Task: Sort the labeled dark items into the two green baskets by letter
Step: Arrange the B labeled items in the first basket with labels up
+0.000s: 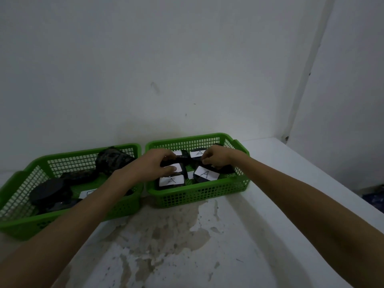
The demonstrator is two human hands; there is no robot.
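Two green mesh baskets stand side by side against the wall. The right basket (199,194) holds several dark items with white paper labels marked A (205,173). Both hands reach into it. My left hand (154,164) and my right hand (216,157) each pinch one end of a long dark item (185,160) held just above the labeled ones. The left basket (18,223) holds dark items too: a round black one (46,191), a mottled dark bundle (113,162) and a white label (87,193) partly hidden by my left forearm.
The baskets rest on a white table with a stained, peeling patch (162,231) in front of them. A white wall stands right behind the baskets. The table's right edge (324,179) runs diagonally, with floor beyond it.
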